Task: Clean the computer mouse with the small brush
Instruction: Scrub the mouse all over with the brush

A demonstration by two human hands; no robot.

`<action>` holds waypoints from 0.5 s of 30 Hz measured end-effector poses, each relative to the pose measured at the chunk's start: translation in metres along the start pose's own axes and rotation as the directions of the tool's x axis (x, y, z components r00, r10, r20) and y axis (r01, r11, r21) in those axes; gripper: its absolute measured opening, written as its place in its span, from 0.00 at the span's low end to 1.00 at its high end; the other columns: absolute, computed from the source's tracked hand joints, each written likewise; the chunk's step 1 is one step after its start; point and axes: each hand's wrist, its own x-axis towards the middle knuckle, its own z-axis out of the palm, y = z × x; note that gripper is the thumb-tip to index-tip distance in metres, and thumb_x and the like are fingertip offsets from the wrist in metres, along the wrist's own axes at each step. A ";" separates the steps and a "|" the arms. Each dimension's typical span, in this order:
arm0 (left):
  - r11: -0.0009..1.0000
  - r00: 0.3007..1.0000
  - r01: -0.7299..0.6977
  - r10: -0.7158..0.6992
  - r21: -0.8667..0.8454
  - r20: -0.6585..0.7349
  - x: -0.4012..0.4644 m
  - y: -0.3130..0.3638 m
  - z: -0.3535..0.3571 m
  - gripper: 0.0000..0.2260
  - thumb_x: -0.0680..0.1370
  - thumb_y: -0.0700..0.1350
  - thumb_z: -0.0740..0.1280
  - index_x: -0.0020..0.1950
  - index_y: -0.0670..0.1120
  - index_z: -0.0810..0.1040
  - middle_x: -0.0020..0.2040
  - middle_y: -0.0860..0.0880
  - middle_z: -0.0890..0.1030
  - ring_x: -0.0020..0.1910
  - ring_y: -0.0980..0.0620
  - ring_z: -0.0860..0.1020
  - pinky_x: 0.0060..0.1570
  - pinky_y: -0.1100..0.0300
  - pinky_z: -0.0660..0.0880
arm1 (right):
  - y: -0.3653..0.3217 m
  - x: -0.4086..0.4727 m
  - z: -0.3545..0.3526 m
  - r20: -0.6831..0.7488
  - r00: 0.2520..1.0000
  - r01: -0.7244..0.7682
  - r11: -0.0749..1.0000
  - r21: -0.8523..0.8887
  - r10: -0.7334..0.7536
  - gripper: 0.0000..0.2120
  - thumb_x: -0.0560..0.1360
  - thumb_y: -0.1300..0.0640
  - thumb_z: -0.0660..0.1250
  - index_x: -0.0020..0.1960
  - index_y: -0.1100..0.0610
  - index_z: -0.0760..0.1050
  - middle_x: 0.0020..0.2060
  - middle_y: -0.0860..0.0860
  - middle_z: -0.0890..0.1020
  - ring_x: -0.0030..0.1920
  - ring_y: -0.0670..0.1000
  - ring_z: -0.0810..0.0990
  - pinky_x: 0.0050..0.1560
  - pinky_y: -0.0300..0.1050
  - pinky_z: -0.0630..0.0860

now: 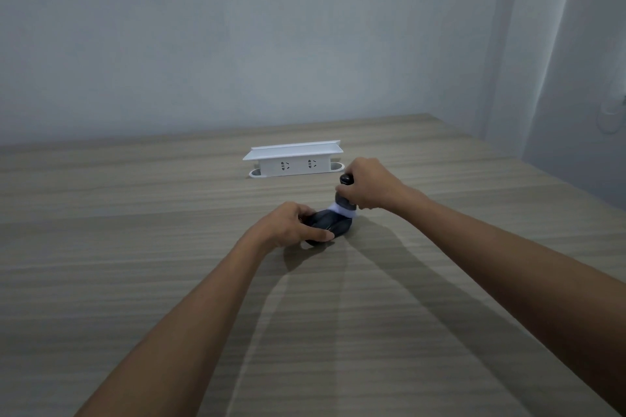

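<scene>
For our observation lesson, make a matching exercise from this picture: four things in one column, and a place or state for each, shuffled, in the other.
Things:
1. computer mouse
2. small brush
3. white socket box
4. wooden table

Places or states:
A. stands untouched beyond both hands
B. held steady by the left hand
C. carries everything else
D. gripped by the right hand, bristles on the mouse

Pairs: 1-B, 2-D, 3-A, 4-C

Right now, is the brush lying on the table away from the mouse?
No, the right hand holds the brush upright with its white bristles on the mouse.
</scene>
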 end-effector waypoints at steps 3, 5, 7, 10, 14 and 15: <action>1.000 1.000 -0.005 0.005 0.006 0.000 0.001 0.001 -0.001 0.19 0.71 0.49 0.79 0.60 0.47 0.85 0.53 0.47 0.87 0.56 0.45 0.84 0.65 0.45 0.77 | -0.004 -0.004 0.003 0.052 0.999 -0.013 0.999 0.040 0.011 0.13 0.73 0.65 0.65 0.30 0.63 0.75 0.23 0.55 0.79 0.18 0.49 0.76 0.21 0.37 0.71; 1.000 1.000 -0.011 0.011 -0.002 0.022 0.001 0.000 -0.001 0.17 0.72 0.48 0.78 0.60 0.49 0.86 0.54 0.48 0.87 0.57 0.46 0.84 0.66 0.47 0.77 | -0.005 -0.006 0.003 0.101 0.995 -0.025 0.991 0.135 0.011 0.12 0.74 0.64 0.66 0.32 0.64 0.78 0.25 0.56 0.82 0.18 0.47 0.78 0.20 0.36 0.72; 1.000 0.999 -0.012 0.012 -0.012 0.038 0.001 0.000 -0.001 0.16 0.72 0.47 0.78 0.60 0.50 0.86 0.55 0.48 0.87 0.57 0.47 0.84 0.66 0.47 0.77 | -0.003 -0.007 0.001 0.126 0.992 -0.050 0.979 0.199 0.025 0.11 0.76 0.64 0.66 0.35 0.65 0.79 0.27 0.57 0.84 0.20 0.47 0.80 0.21 0.35 0.73; 1.000 1.000 0.001 -0.001 0.014 0.007 0.001 0.001 0.000 0.20 0.71 0.49 0.78 0.62 0.46 0.84 0.55 0.46 0.87 0.57 0.44 0.83 0.66 0.44 0.76 | 0.004 -0.006 -0.003 0.093 0.995 -0.052 0.989 0.135 0.039 0.11 0.76 0.66 0.64 0.35 0.64 0.77 0.26 0.55 0.83 0.20 0.47 0.80 0.22 0.38 0.76; 1.000 1.000 0.001 -0.001 0.013 0.000 0.000 0.000 0.001 0.20 0.71 0.50 0.79 0.61 0.46 0.84 0.54 0.45 0.87 0.57 0.43 0.84 0.66 0.44 0.77 | 0.016 -0.009 0.001 0.035 0.997 -0.074 0.993 0.093 0.071 0.10 0.76 0.66 0.64 0.39 0.69 0.77 0.28 0.61 0.84 0.23 0.54 0.83 0.29 0.47 0.83; 1.000 1.000 -0.001 0.001 0.018 0.000 0.001 0.000 0.001 0.21 0.71 0.51 0.79 0.61 0.46 0.84 0.54 0.45 0.87 0.57 0.44 0.84 0.65 0.44 0.77 | 0.017 -0.011 0.004 0.029 0.997 -0.072 0.990 0.122 0.069 0.09 0.76 0.65 0.64 0.39 0.69 0.77 0.28 0.62 0.84 0.24 0.54 0.84 0.26 0.45 0.82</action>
